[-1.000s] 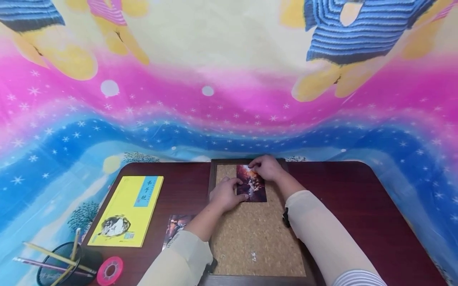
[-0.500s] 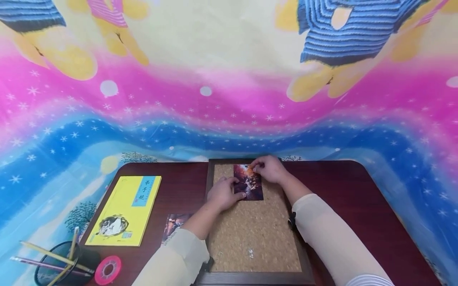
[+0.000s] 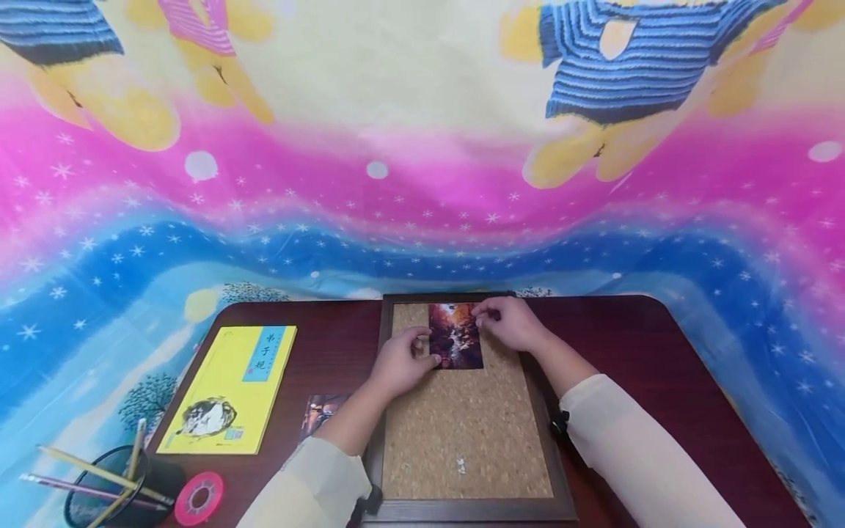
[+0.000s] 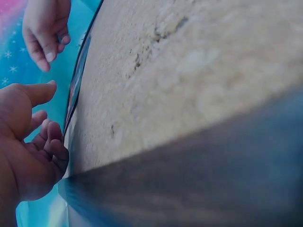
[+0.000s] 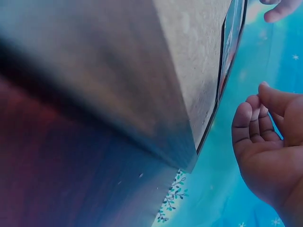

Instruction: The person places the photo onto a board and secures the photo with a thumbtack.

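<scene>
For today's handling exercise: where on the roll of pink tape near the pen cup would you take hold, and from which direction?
The pink tape roll lies flat on the table, hole upward. Probably best to come from straight above and pinch across its outer rim, or hook a finger in the hole. The pen cup crowds its left, so favour the right side.

**Around the edges of the dark table**

A yellow book (image 3: 229, 390) with a blue title strip lies flat on the left part of the dark red-brown table (image 3: 634, 352). Nearer the front left corner stands a black pen cup (image 3: 115, 490) holding several pencils (image 3: 99, 475), and just beside it, to its right, lies a pink roll of tape (image 3: 202, 498). A second picture card (image 3: 321, 412) lies flat on the table between the book and the wooden frame, partly hidden. Behind the table hangs a bright cloth backdrop (image 3: 409, 183) with pink and blue bands, white stars, and cartoon figures in blue striped shirts.
</scene>
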A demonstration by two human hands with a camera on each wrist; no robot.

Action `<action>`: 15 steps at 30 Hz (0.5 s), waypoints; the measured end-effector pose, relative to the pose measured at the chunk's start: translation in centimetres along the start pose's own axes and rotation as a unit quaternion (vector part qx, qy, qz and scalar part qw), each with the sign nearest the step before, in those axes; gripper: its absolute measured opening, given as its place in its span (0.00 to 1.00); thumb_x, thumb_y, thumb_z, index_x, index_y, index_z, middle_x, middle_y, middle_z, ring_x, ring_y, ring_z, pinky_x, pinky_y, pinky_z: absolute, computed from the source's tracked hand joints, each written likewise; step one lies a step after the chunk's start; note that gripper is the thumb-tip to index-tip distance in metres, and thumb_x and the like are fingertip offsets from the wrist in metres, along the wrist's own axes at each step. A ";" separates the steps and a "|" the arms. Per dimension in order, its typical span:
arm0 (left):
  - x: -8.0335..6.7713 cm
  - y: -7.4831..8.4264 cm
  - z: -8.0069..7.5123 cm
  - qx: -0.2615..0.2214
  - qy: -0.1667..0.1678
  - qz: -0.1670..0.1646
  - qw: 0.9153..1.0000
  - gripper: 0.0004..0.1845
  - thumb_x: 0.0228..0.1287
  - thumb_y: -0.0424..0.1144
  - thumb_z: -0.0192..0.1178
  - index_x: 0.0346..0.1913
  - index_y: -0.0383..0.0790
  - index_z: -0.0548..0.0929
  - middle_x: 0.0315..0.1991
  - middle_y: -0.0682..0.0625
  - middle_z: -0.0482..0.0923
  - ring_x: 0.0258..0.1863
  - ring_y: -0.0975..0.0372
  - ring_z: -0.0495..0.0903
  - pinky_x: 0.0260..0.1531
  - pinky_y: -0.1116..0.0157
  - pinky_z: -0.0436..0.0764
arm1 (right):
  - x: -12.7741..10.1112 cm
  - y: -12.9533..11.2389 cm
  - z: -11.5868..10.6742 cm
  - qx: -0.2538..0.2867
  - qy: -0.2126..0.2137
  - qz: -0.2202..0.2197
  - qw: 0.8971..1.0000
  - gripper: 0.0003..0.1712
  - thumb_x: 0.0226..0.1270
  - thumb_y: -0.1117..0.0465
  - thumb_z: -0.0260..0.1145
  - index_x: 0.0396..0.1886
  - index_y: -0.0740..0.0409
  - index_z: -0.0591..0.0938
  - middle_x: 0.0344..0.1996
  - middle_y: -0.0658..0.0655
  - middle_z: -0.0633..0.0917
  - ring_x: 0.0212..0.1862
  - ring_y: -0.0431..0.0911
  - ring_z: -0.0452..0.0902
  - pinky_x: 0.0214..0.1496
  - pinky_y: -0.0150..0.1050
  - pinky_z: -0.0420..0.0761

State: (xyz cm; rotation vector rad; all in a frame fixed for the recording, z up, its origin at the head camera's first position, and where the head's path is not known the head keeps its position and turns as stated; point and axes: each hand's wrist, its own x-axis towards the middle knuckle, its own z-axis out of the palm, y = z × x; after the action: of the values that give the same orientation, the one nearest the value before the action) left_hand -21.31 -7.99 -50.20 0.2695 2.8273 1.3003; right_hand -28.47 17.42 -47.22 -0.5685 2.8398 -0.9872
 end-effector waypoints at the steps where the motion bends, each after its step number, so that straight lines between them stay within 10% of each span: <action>1: -0.2 -0.1 -0.2 -0.002 0.004 0.002 1.000 0.27 0.56 0.46 0.70 0.59 0.45 0.78 0.39 0.49 0.76 0.37 0.59 0.75 0.39 0.60 0.73 | -0.3 0.1 -0.1 -0.001 0.003 -0.002 1.000 0.11 0.67 0.57 0.65 0.47 0.51 0.86 0.42 0.48 0.85 0.43 0.43 0.79 0.45 0.44 0.79; 15: -3.3 -0.7 -2.4 0.037 0.032 0.024 0.999 0.23 0.55 0.44 0.70 0.55 0.45 0.81 0.36 0.50 0.77 0.32 0.61 0.73 0.35 0.62 0.72 | -4.3 1.4 -0.7 0.007 0.024 -0.004 1.000 0.09 0.66 0.58 0.66 0.44 0.53 0.86 0.37 0.47 0.85 0.39 0.42 0.78 0.40 0.41 0.77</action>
State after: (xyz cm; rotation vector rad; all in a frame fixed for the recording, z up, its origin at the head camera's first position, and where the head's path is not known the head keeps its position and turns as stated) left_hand -18.34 -10.79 -49.35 0.3031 2.9448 1.2351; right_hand -25.04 20.44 -47.72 -0.5638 2.8709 -1.0354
